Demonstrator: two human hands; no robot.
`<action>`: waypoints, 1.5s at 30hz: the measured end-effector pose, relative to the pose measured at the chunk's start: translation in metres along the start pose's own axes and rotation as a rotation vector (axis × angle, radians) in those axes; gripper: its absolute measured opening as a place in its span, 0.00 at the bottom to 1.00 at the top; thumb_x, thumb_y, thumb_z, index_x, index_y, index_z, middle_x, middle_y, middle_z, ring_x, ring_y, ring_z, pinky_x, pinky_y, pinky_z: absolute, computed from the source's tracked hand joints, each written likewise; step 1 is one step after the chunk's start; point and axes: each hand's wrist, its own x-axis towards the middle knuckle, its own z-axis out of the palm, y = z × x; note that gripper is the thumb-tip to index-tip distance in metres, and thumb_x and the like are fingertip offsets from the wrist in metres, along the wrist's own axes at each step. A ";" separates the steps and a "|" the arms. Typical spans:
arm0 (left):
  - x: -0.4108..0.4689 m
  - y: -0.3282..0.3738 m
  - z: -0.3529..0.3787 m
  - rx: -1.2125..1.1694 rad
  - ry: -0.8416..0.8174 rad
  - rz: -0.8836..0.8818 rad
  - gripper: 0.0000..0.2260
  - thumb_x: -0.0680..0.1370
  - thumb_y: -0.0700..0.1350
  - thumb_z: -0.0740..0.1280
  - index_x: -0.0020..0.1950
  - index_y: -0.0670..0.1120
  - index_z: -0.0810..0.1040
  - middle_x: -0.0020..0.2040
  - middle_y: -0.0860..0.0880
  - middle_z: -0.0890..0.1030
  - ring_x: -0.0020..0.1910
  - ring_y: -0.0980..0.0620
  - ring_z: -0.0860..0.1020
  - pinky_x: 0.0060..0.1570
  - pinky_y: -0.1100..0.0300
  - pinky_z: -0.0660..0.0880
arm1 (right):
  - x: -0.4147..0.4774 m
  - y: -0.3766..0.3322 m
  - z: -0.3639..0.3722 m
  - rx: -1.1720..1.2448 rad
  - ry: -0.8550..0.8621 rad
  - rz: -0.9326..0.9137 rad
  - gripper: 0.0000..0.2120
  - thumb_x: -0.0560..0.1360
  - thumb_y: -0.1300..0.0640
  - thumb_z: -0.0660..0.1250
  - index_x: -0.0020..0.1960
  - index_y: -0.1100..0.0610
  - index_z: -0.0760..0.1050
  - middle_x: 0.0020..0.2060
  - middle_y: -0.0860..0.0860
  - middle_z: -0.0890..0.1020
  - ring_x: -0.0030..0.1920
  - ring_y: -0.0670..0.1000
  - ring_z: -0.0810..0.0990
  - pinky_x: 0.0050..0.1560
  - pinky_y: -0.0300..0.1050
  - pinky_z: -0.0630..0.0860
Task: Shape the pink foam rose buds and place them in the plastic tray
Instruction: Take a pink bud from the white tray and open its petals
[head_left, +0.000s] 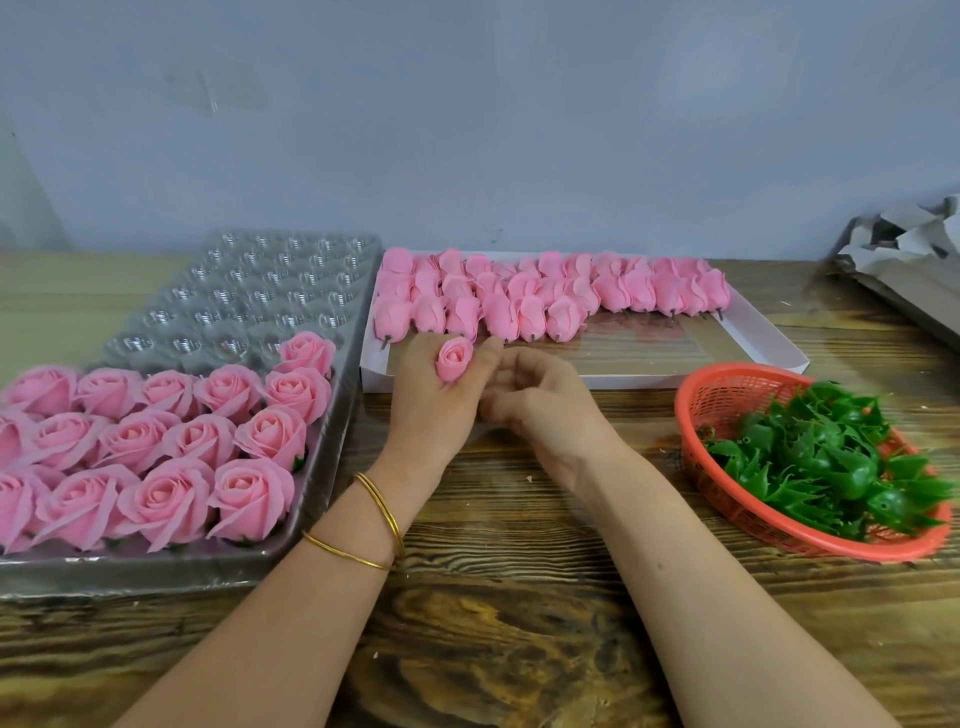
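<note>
**Tray Left, Box Behind, Basket Right**

On the table (519, 623), the tray (332, 441) lay at the left. Shaped roses (166, 493) sat in its near rows, and bare cells (270, 291) lay behind them. A shallow box (769, 338) lay right of the tray, toward the wall (467, 130), with buds (545, 296) lying in rows along its far side. In front of the box, the left hand (431, 410) held one bud (454, 358), with the right hand (540, 410) just beside it. A basket (691, 395) holding leaf cups (831, 462) stood at the right, nearer than the box. Crumpled paper (904, 244) lay behind the basket at the far right.
</note>
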 end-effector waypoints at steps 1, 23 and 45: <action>-0.001 0.001 0.001 -0.040 -0.015 -0.038 0.14 0.75 0.47 0.70 0.39 0.36 0.75 0.33 0.44 0.75 0.33 0.56 0.73 0.35 0.56 0.74 | -0.001 0.000 0.002 -0.058 -0.020 -0.024 0.19 0.65 0.83 0.61 0.52 0.69 0.76 0.41 0.61 0.81 0.43 0.56 0.80 0.51 0.56 0.78; 0.005 -0.003 -0.001 -0.270 -0.189 -0.140 0.12 0.69 0.54 0.72 0.27 0.53 0.78 0.25 0.57 0.75 0.29 0.61 0.73 0.33 0.65 0.73 | -0.002 0.004 0.001 -0.233 -0.188 -0.247 0.12 0.75 0.74 0.65 0.57 0.76 0.72 0.42 0.57 0.74 0.42 0.52 0.70 0.48 0.46 0.70; 0.006 -0.007 -0.002 -0.305 -0.194 -0.113 0.15 0.70 0.56 0.70 0.27 0.50 0.75 0.27 0.54 0.74 0.32 0.56 0.75 0.37 0.62 0.74 | -0.002 0.006 0.003 -0.230 -0.176 -0.257 0.08 0.74 0.74 0.66 0.49 0.65 0.76 0.36 0.48 0.77 0.38 0.42 0.76 0.45 0.38 0.74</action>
